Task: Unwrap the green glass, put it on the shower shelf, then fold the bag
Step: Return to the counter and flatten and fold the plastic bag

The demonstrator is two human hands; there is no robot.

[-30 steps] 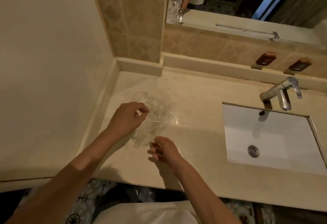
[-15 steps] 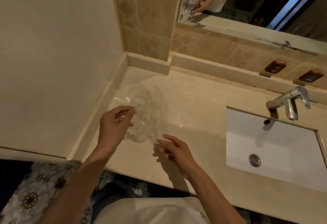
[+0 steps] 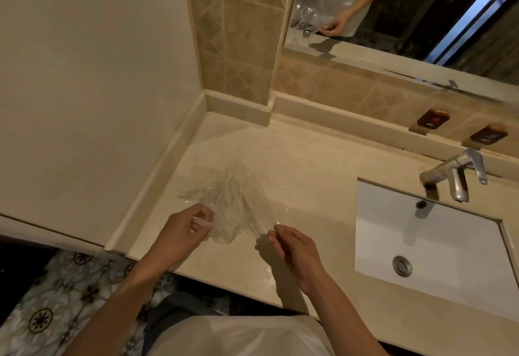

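A clear, crumpled plastic bag (image 3: 229, 204) lies spread on the beige counter (image 3: 295, 164), near its left end. My left hand (image 3: 184, 229) pinches the bag's near left edge between thumb and fingers. My right hand (image 3: 295, 249) pinches the bag's near right corner with its fingertips. The two hands are apart, with the plastic stretched between them. No green glass and no shower shelf are in view.
A white rectangular sink (image 3: 432, 243) with a chrome tap (image 3: 455, 175) sits to the right. A mirror (image 3: 407, 12) hangs above the tiled backsplash. A plain wall (image 3: 84, 74) and a raised ledge close the counter's left side. Patterned floor (image 3: 56, 299) shows below.
The bag has gone from bunched up and lifted to lower and flatter on the counter. My hands have drawn further apart along its near edge.
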